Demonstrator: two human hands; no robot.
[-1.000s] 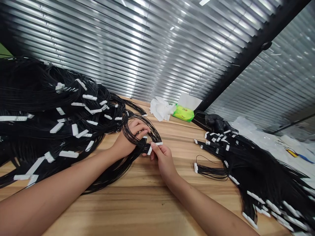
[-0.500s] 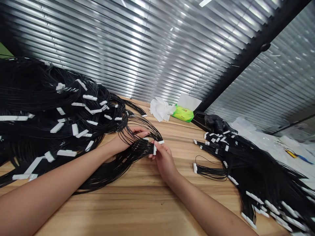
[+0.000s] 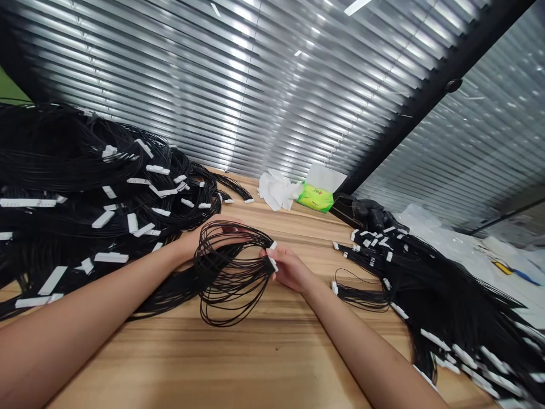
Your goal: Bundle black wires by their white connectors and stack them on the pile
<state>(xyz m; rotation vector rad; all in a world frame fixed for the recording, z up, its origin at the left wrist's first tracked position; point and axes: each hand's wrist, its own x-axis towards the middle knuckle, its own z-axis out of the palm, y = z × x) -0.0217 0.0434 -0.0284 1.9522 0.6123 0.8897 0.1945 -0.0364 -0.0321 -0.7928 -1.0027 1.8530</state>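
Note:
My left hand [image 3: 215, 238] is shut on a looped bundle of thin black wires [image 3: 230, 278], which hangs in wide rings over the wooden table [image 3: 272, 352]. The wires hide part of my fingers. My right hand [image 3: 287, 268] pinches small white connectors [image 3: 272, 257] at the bundle's right end. A large heap of black wires with white connectors [image 3: 85, 170] lies just left of my left forearm. A second heap [image 3: 443, 301] lies to the right of my right hand.
Crumpled white tissues [image 3: 276, 190] and a green wipes packet [image 3: 315, 199] stand at the table's far edge beside a black glove [image 3: 369, 215]. Metal-look window blinds [image 3: 255, 96] rise behind the table. White plastic sheeting [image 3: 443, 227] lies beyond the right heap.
The wires have spread from a tight gathered bunch into wide open loops. My right hand has moved right with the connectors, away from my left hand.

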